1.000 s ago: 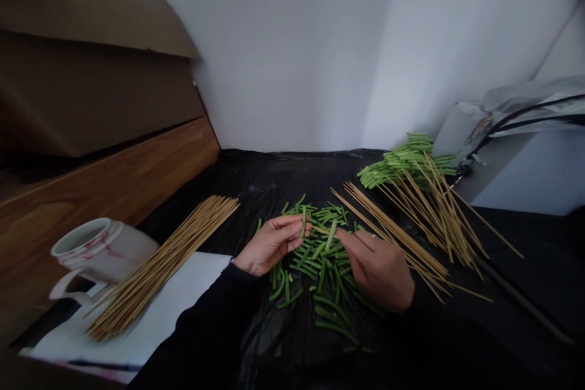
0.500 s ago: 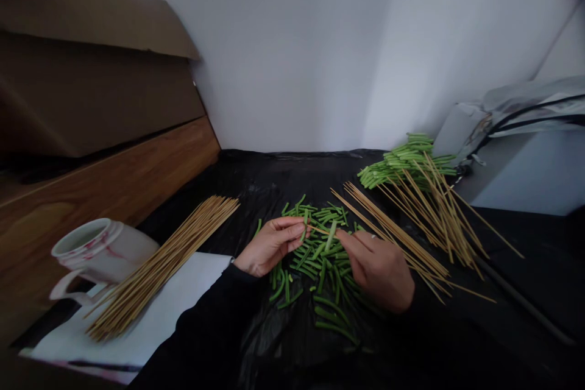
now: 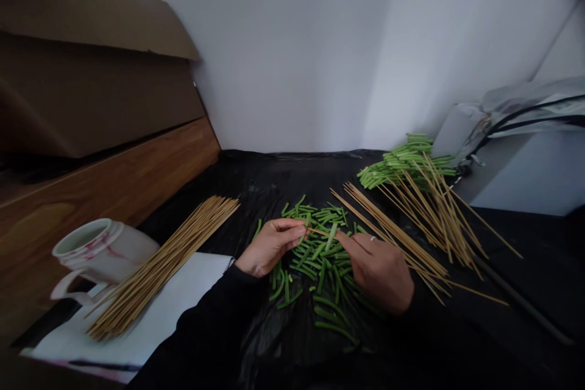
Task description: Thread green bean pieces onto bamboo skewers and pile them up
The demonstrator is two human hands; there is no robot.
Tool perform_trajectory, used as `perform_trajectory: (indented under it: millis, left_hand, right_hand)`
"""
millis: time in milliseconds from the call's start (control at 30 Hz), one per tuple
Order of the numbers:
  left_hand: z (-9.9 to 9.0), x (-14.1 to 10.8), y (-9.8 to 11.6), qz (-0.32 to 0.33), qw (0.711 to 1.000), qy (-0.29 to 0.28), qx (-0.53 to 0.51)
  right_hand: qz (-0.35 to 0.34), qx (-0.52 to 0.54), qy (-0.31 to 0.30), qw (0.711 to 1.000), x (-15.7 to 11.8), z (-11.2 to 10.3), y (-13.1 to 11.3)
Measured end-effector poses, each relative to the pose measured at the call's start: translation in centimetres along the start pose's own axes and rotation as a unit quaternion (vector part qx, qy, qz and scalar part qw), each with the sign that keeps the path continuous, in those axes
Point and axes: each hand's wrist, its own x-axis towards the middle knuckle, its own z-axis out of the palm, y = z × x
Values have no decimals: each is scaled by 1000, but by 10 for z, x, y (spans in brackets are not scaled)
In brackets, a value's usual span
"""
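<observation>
Between finger and thumb, my left hand [image 3: 269, 247] pinches a short green stalk piece [image 3: 308, 219], like a cut garlic scape, at the tip of a thin bamboo skewer [image 3: 320, 232]. The fingers of my right hand [image 3: 382, 269] are closed around this skewer. Just left of those fingers, a second green piece [image 3: 331, 236] sits crosswise on the skewer. Beneath both hands spreads a loose heap of cut green stalks [image 3: 311, 265] on black plastic sheeting [image 3: 283, 341]. My right hand hides part of the skewer.
At left, a large bundle of skewers [image 3: 169, 268] lies over white paper [image 3: 159, 317] beside a tipped ceramic mug [image 3: 123, 250]. More skewers [image 3: 397, 225] lie right of the heap. Threaded green stalks [image 3: 402, 161] are stacked behind. A cardboard box [image 3: 100, 85] stands at far left.
Both hands stay nearly in place. The green piece in my left hand has tilted slightly, and a skewer end to the right of my right hand has shifted a little to the right.
</observation>
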Motion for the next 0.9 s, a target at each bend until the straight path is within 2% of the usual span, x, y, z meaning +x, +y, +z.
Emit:
perform_trajectory:
  millis: [167,400,600,800,900]
  left_hand:
    - [2,-1,0,6,1000,4,15]
    - [3,0,-2,20,998,22,51]
    - [2,1,-3,22,997,18,66]
    - [0,2,-6,26,995,9,91]
    - [1,2,-7,25,996,7,88]
  right_hand:
    - [7,12,-16,1000,-2,2,-2]
    - [1,22,8,1000,-2,4,0]
    - [31,48,-46,997,-2,2,-3]
    - [16,38,-9,999,-2,4,0]
    - [22,46,-20,998,-2,4,-1]
